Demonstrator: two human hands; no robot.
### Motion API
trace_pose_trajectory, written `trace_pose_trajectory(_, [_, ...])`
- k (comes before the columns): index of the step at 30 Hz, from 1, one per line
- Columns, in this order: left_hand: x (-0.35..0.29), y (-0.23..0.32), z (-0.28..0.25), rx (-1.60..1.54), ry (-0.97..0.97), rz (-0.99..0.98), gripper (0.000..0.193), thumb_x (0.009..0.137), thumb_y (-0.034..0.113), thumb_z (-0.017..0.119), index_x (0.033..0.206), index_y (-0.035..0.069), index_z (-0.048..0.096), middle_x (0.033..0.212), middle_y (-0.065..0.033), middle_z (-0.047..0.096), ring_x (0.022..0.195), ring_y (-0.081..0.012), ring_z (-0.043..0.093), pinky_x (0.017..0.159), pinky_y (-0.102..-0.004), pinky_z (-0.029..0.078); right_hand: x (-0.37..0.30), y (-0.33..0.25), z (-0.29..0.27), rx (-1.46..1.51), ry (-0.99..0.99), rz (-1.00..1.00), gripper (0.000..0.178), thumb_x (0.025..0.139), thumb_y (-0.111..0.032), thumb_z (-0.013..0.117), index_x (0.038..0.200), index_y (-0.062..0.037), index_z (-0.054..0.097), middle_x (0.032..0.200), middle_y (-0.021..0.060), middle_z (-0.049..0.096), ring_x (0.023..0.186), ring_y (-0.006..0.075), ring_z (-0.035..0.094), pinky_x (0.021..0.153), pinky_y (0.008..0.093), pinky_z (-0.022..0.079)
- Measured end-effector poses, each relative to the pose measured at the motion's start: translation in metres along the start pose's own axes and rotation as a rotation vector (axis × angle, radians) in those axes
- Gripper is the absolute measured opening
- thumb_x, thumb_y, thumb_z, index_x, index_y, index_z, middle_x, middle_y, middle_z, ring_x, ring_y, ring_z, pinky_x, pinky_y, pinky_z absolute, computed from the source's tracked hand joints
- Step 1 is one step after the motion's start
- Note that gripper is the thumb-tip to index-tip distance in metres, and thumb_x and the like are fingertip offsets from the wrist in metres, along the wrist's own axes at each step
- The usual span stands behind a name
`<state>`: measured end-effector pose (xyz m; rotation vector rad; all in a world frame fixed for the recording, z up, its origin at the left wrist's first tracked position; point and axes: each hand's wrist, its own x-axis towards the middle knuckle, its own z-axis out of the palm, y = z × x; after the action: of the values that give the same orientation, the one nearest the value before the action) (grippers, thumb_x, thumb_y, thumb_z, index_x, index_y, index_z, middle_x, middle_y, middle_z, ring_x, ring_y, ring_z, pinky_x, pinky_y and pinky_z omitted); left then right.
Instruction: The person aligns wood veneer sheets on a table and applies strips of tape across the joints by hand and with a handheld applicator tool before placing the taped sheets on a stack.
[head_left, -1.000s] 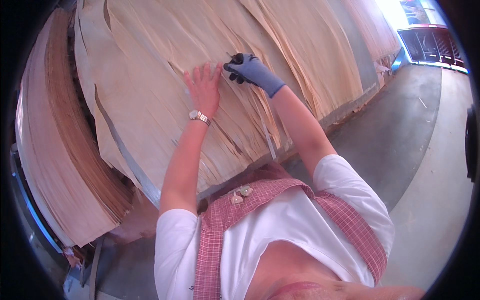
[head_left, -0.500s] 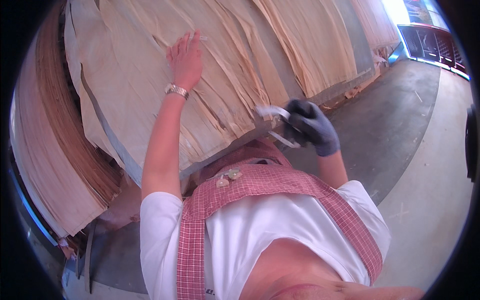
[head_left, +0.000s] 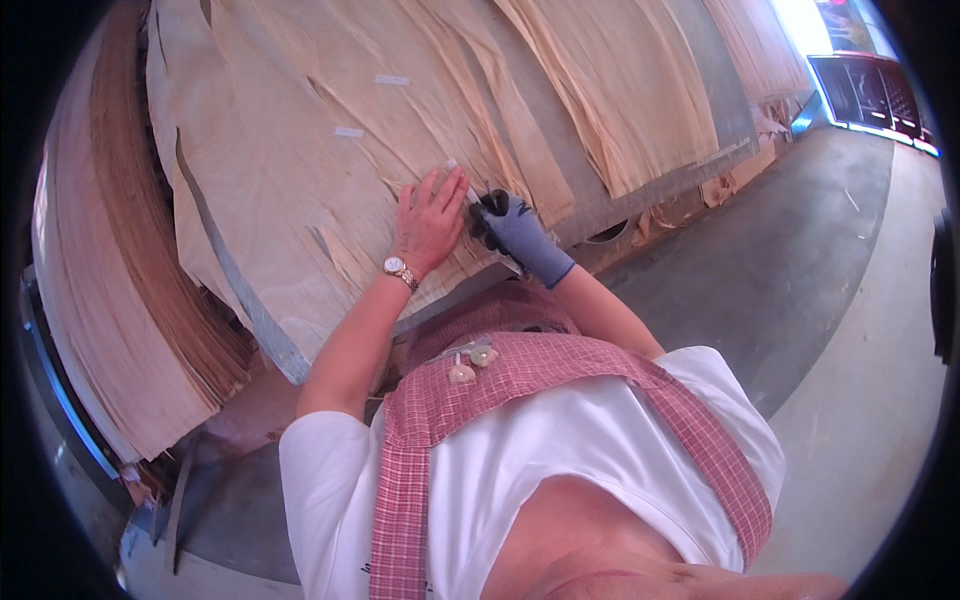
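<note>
Resting flat on the pale veneer [head_left: 270,160], the bare left hand [head_left: 430,222] is laid palm down with its fingers stretched out and only slightly parted; nothing is seen to be gripped by it. It seems to be placed there so that the thin, rippled material is held down beside the spot being worked. A wristwatch [head_left: 398,268] is worn on the same arm.

Just to its right, the right hand [head_left: 508,225] is covered by a grey-blue glove with dark fingers, which are curled in narrowly. A white strip [head_left: 472,194] appears to be pinched there, its upper end lying by the left fingertips; whether a small tool is also held cannot be told. The two hands are set close together, probably so that the strip can be steadied from both sides.

The veneer is spread over a grey counter [head_left: 728,105], near the person's body, with gaps and folds running along its length. Farther up, a short white piece [head_left: 391,80] and a second white piece [head_left: 348,132] are laid roughly across its grain, perhaps to bridge splits. At the left, a tall stack of sheets [head_left: 105,270] is piled beside the counter.
</note>
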<state>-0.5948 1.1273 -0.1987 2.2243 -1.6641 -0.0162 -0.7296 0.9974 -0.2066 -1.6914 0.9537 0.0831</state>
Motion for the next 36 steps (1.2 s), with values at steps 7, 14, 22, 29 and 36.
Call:
trace_pose_trajectory(7, [-0.005,-0.006,0.005,-0.102,0.020,-0.033,0.045,0.085,0.022,0.064,0.130,0.014,0.060,0.143,-0.0002,0.052,0.127,-0.0247,0.048,0.101,-0.0476,0.036,-0.093,-0.090,-0.064,-0.116,-0.367,0.066,0.019,0.094,-0.021,0.062,0.101,-0.0031,0.061,0.080,0.0102,0.070,0.066,0.0222,0.066,0.056,0.0313,0.049])
trace_pose_trajectory(14, [-0.065,-0.033,-0.062,-0.025,0.218,-0.512,0.041,0.084,0.029,0.068,0.120,0.010,0.060,0.133,-0.0081,0.053,0.125,-0.0286,0.046,0.101,-0.0491,0.033,-0.137,-0.208,-0.105,0.496,-0.439,-0.197,0.013,0.088,-0.007,0.066,0.095,0.0035,0.066,0.074,0.0086,0.070,0.059,0.0114,0.066,0.043,0.0200,0.040])
trace_pose_trajectory(22, [-0.144,-0.053,-0.059,-0.050,0.328,-1.056,0.031,0.080,0.043,0.075,0.093,0.016,0.067,0.106,-0.0032,0.055,0.105,-0.0264,0.050,0.089,-0.0440,0.033,-0.060,-0.202,0.036,0.215,-0.625,0.033,0.024,0.095,-0.020,0.062,0.111,-0.0013,0.061,0.083,0.0049,0.070,0.056,0.0045,0.052,0.049,0.0199,0.041])
trace_pose_trajectory(29, [-0.145,-0.066,-0.051,-0.140,0.293,-1.189,0.033,0.083,0.048,0.070,0.080,0.015,0.069,0.094,-0.0026,0.057,0.097,-0.0259,0.053,0.084,-0.0435,0.035,-0.045,-0.115,0.099,0.161,-0.744,0.146,0.020,0.098,-0.018,0.058,0.111,-0.0025,0.060,0.086,0.0045,0.071,0.056,0.0059,0.053,0.049,0.0211,0.043])
trace_pose_trajectory(36, [-0.161,-0.070,-0.063,-0.493,0.193,-1.175,0.036,0.082,0.048,0.071,0.082,0.012,0.071,0.088,-0.0037,0.063,0.090,-0.0241,0.059,0.083,-0.0444,0.038,-0.039,-0.077,0.128,0.013,-0.869,0.062,0.013,0.095,-0.013,0.058,0.102,-0.0037,0.063,0.083,0.0040,0.070,0.056,0.0081,0.056,0.051,0.0252,0.047])
